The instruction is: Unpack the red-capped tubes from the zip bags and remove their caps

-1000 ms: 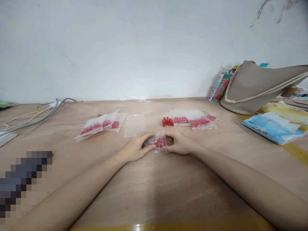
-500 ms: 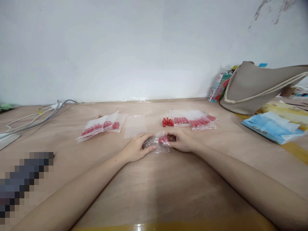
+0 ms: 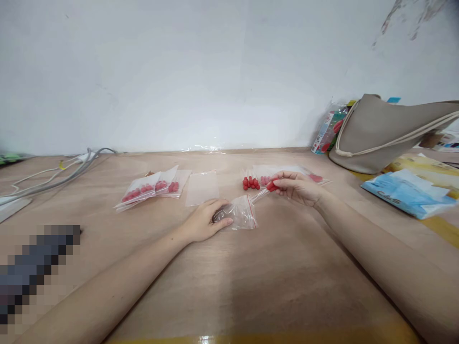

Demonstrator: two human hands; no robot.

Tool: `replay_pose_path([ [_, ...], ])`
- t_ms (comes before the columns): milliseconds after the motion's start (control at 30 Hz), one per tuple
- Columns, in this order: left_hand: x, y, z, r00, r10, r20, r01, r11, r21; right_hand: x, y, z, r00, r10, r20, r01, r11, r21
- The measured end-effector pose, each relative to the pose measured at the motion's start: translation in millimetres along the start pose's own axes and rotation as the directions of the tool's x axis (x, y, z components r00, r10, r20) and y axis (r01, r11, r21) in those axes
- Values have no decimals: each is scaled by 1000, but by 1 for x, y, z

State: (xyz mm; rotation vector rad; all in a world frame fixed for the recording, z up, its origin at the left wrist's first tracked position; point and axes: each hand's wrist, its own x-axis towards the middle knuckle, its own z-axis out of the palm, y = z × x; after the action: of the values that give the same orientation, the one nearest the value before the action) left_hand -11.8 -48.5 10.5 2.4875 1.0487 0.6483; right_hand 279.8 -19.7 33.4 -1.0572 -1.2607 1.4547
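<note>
My left hand [image 3: 206, 222] lies at the table's middle, fingers and thumb closed around one end of a clear zip bag [image 3: 238, 215]. The bag lies on its side, its red-lined mouth facing right, with no red showing inside. Up and to the right, my right hand [image 3: 296, 188] pinches red-bulbed glass droppers [image 3: 271, 185] by their bulbs; how many is unclear. Their clear tubes slant down-left toward the bag's mouth. Just behind is a pile of loose droppers [image 3: 251, 183], red bulbs toward me. My right hand partly covers filled zip bags [image 3: 315, 178].
Filled zip bags [image 3: 143, 188] overlap at the left, beside a flat clear bag [image 3: 202, 188]. A blue tissue pack [image 3: 405, 191], a grey bag [image 3: 380, 129] and a plastic bottle [image 3: 328, 129] stand at the right. Cables [image 3: 77, 167] run along the far left.
My right hand has moved up and right from the bag's mouth, with the droppers in its fingers. The red bulbs no longer show at the bag. My left hand has stayed put.
</note>
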Motion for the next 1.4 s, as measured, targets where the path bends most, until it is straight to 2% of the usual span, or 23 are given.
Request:
replay_pose_path([
  [100,0,-1,0,1000,5,-6,-5,1000,5,1,-14,-9,988,-103,-116,96,993,-64],
  [167,0,-1,0,1000,3,-10,-3,1000,9,2,-24,-8,953,-223,-203,206,973,-102],
  [233,0,-1,0,1000,7,-10,-7,1000,9,8,-30,-2,883,-378,-280,339,924,-179],
  [300,0,-1,0,1000,17,-5,-17,1000,11,18,-29,10,786,-539,-301,439,831,-340],
  [367,0,-1,0,1000,27,0,-27,1000,12,33,-22,26,697,-680,-228,479,678,-558],
  [467,0,-1,-1,999,38,3,-38,999,3,55,-5,51,640,-767,56,523,381,-762],
  [533,-1,-1,-1,999,44,7,-44,999,-4,65,6,66,659,-721,215,498,204,-843],
  [633,-1,-1,-1,999,54,4,-54,999,-8,71,16,80,755,-572,319,384,-8,-923],
  [700,-1,-1,-1,998,64,-3,-64,998,-10,70,18,85,793,-503,343,345,-92,-934],
  [867,-1,-2,0,998,64,-3,-64,998,-2,64,19,86,829,-419,371,296,-234,-926],
  [967,-1,-2,0,998,68,-4,-68,998,3,61,18,84,849,-364,383,303,-259,-917],
  [1100,-1,-2,0,997,79,-9,-78,997,10,56,17,79,859,-366,358,292,-224,-930],
  [1267,0,-2,0,997,80,-5,-80,997,21,52,18,70,853,-381,356,335,-123,-934],
  [1400,-1,-3,0,997,75,-7,-75,997,22,47,20,64,805,-491,333,390,17,-921],
])
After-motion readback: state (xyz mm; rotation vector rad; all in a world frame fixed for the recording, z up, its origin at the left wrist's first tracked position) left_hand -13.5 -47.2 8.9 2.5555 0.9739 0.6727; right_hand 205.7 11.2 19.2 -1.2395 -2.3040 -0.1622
